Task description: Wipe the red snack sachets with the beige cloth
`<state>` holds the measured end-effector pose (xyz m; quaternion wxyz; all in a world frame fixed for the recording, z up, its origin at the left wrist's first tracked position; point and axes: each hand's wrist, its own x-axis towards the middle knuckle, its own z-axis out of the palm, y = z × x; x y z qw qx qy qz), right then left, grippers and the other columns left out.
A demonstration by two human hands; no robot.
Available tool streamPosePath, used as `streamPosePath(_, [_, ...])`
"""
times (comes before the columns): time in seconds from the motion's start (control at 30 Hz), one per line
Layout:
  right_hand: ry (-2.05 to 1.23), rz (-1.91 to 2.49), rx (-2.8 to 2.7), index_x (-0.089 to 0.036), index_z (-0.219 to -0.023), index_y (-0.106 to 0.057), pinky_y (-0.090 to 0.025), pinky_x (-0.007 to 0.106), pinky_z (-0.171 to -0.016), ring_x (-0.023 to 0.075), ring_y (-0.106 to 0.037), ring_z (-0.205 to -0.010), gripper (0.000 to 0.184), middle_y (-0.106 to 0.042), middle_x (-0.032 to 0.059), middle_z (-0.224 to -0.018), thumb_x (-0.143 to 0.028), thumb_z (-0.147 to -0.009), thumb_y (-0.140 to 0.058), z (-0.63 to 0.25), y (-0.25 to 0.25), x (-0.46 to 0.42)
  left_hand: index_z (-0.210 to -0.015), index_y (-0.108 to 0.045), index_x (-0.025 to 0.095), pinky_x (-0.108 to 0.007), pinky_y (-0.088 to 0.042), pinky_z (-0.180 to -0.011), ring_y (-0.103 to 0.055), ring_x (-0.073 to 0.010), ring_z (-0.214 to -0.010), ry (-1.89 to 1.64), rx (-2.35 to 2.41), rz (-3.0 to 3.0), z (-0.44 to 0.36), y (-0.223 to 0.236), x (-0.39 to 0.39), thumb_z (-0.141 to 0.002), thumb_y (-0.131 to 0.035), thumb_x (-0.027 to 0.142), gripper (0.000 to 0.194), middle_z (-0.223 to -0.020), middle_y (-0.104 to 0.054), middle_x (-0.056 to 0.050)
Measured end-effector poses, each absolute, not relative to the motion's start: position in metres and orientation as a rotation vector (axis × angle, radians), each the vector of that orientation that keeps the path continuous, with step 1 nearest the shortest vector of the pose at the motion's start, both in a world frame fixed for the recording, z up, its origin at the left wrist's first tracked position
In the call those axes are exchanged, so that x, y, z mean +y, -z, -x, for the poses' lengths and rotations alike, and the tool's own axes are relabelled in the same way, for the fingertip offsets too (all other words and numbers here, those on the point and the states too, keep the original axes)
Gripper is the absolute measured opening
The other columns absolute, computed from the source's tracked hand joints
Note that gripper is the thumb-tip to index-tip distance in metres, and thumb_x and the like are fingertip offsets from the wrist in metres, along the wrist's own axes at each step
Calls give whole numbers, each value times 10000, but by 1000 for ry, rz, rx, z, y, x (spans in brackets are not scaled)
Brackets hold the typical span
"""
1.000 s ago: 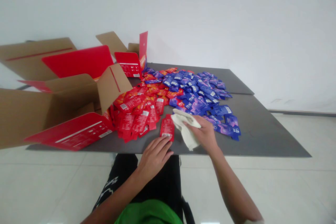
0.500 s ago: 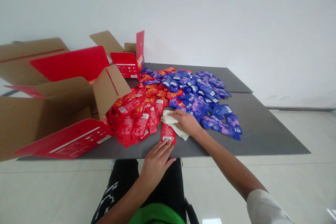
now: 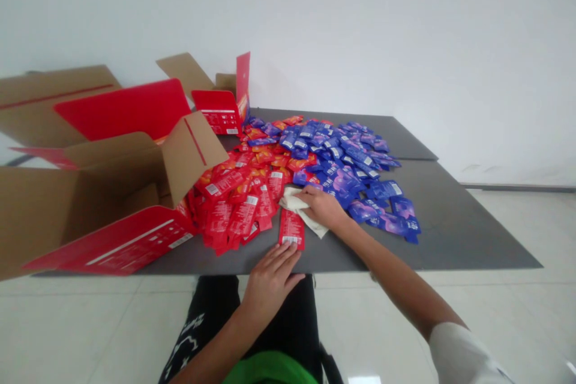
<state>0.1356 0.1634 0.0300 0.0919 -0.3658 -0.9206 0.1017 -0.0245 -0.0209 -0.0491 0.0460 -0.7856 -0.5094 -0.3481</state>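
Your hands are apart: your right hand [image 3: 321, 207] grips a crumpled cream cloth [image 3: 299, 204] against the dark grey tabletop [image 3: 463, 246], while your open left hand [image 3: 272, 282] rests at the table's near edge, its fingertips [image 3: 288, 255] just below a lone red foil sachet [image 3: 291, 230]. A heap of red sachets [image 3: 234, 210] and blue sachets [image 3: 342, 174] spreads beyond, beside an open brown cardboard carton with red flaps [image 3: 36, 216]

Red sachets [image 3: 240, 210], white-labelled; blue-purple sachets [image 3: 346, 162]; cream cloth [image 3: 294, 203]; grey tabletop [image 3: 450, 240]; brown carton [image 3: 112, 186], red panels.
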Motion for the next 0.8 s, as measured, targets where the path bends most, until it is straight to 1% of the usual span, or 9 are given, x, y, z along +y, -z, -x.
streamPosePath(0.13, [-375, 891, -2698, -237, -1384, -632, -510, 256, -888, 196, -662, -1082, 429, -657, 92, -1268, -183, -960, -596, -141, -37, 133, -1248, -673, 171, -441, -574, -1052, -687, -264, -1194, 1104, -1560, 2409, 24, 48, -21, -958, -671, 343, 337, -1249, -739, -92])
streamPosePath(0.23, [-541, 703, -2763, -263, -1342, -662, -515, 248, -868, 189, -673, -1064, 405, -677, 69, -1240, -194, -944, -637, -143, -30, 109, -1152, -705, 164, -461, -591, -1018, -731, -269, -1078, 1088, -1637, 2423, 24, 47, -22, -948, -682, 359, 283, -1130, -774, -96])
streamPosePath(0.3, [-591, 694, -2777, -260, -1320, -677, -515, 241, -862, 184, -674, -1065, 386, -678, 66, -1237, -192, -941, -648, -140, -23, 111, -1168, -700, 160, -467, -591, -1017, -725, -273, -1095, 1096, -1634, 2425, 24, 48, -22, -951, -678, 355, 293, -1147, -770, -97])
streamPosePath(0.37, [-549, 791, -2772, -241, -1333, -669, -514, 243, -860, 182, -670, -1061, 394, -668, 77, -1241, -179, -945, -638, -136, -20, 127, -1242, -672, 159, -467, -577, -1041, -690, -275, -1183, 1121, -1583, 2423, 25, 50, -22, -961, -664, 340, 334, -1243, -741, -97])
streamPosePath(0.43, [-449, 928, -2771, -225, -1343, -663, -515, 249, -848, 183, -667, -1042, 390, -660, 89, -1234, -183, -958, -619, -132, -21, 148, -1281, -653, 168, -464, -569, -1055, -670, -269, -1223, 1129, -1556, 2427, 25, 51, -21, -968, -656, 335, 355, -1294, -719, -89])
streamPosePath(0.53, [-319, 1052, -2747, -217, -1345, -663, -518, 253, -836, 191, -666, -1027, 377, -656, 98, -1235, -204, -975, -592, -132, -30, 162, -1283, -654, 181, -463, -567, -1057, -674, -263, -1217, 1125, -1568, 2425, 25, 51, -20, -970, -652, 341, 350, -1291, -721, -82])
streamPosePath(0.63, [-312, 972, -2682, -233, -1392, -624, -517, 262, -872, 202, -657, -1086, 427, -645, 97, -1278, -188, -969, -581, -140, -37, 139, -1281, -654, 173, -457, -563, -1062, -672, -266, -1218, 1136, -1569, 2425, 25, 48, -21, -958, -672, 329, 359, -1286, -723, -89])
streamPosePath(0.7, [-385, 858, -2679, -247, -1394, -618, -518, 268, -885, 204, -658, -1101, 430, -651, 90, -1282, -197, -968, -588, -146, -37, 114, -1227, -680, 166, -455, -569, -1052, -691, -273, -1178, 1124, -1599, 2437, 25, 45, -23, -934, -704, 329, 335, -1230, -744, -97])
streamPosePath(0.8, [-521, 766, -2755, -252, -1321, -668, -525, 259, -836, 196, -683, -1038, 368, -682, 70, -1238, -218, -958, -623, -148, -31, 90, -1078, -727, 172, -457, -598, -997, -734, -279, -1052, 1091, -1684, 2425, 25, 42, -24, -911, -731, 344, 239, -1073, -777, -99])
